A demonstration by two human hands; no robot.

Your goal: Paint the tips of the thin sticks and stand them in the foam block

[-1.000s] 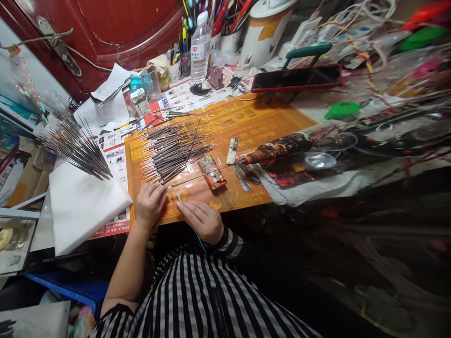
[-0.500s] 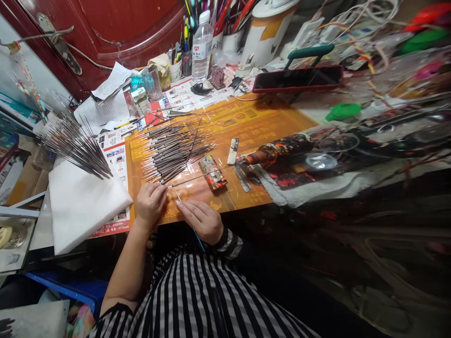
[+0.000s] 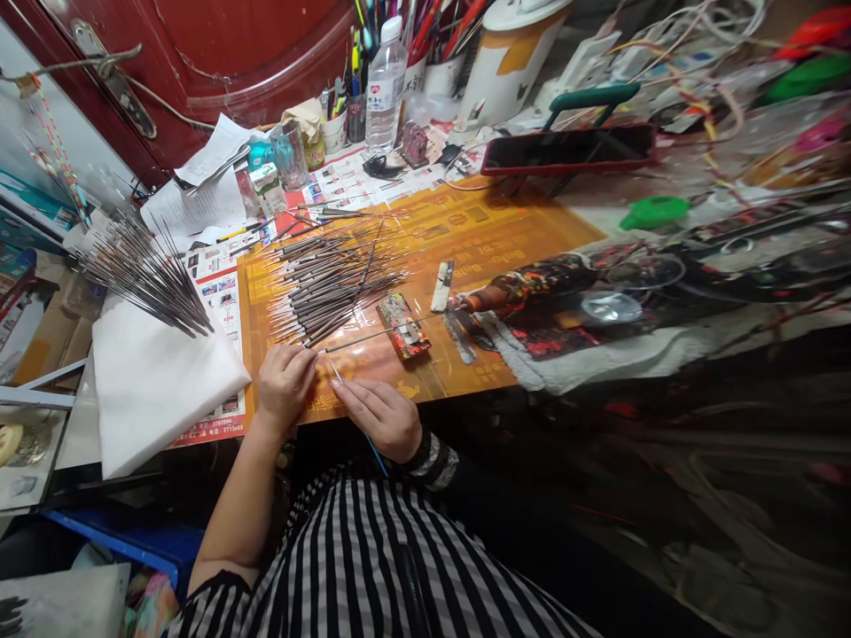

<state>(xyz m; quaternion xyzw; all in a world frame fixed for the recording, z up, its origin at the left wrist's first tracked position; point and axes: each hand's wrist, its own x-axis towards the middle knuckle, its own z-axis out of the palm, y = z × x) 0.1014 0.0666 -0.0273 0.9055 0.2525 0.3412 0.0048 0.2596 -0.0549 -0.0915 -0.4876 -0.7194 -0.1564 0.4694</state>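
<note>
My left hand (image 3: 285, 377) is closed round the near end of a thin dark rod (image 3: 363, 338), low over the front of the orange-brown mat. The rod reaches right across a small paint-stained block (image 3: 402, 326). Close by, my right hand (image 3: 384, 418) pinches a slim tool with a pale pointed tip and a blue shaft (image 3: 376, 455); whether it is a brush or a pen I cannot tell. Its tip points up near the rod's held end, with a small gap. Behind the hands lies a pile of similar dark rods (image 3: 325, 288) with thin, pale-tipped ends.
More rods (image 3: 150, 283) lie on a white foam block (image 3: 163, 381) at left. A bottle (image 3: 384, 89), pen cups and a phone on a stand (image 3: 568, 151) line the back. A paint-smeared wooden-tipped tool (image 3: 532, 282) and white cloth (image 3: 565, 359) lie right of the mat.
The view has shifted very slightly, so the things at right sit a little farther right. Both hands keep their places and their holds.
</note>
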